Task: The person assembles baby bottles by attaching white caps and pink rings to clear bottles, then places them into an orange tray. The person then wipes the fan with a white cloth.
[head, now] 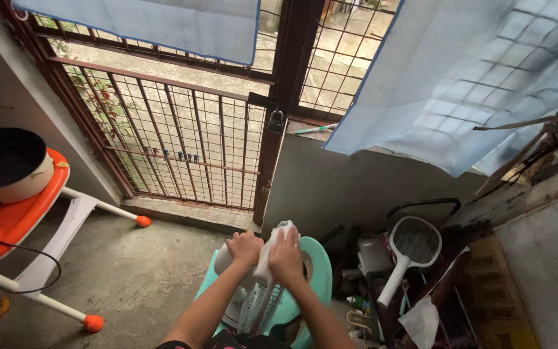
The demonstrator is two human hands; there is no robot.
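Note:
My left hand [245,248] grips the top of a white fan-like appliance [258,304] with a slatted grille, which rests on a teal plastic seat [318,271]. My right hand [285,255] presses a white cloth [272,242] against the top of the same appliance. Both forearms reach in from the bottom edge of the view. The lower part of the appliance is hidden behind my arms.
A brown metal grille gate [182,148] with a padlock [276,121] stands ahead. An orange and white high chair [17,213] bearing a dark pan [1,158] is at left. A racket-shaped white swatter [408,252] and clutter lie at right. Light blue cloths [447,84] hang above.

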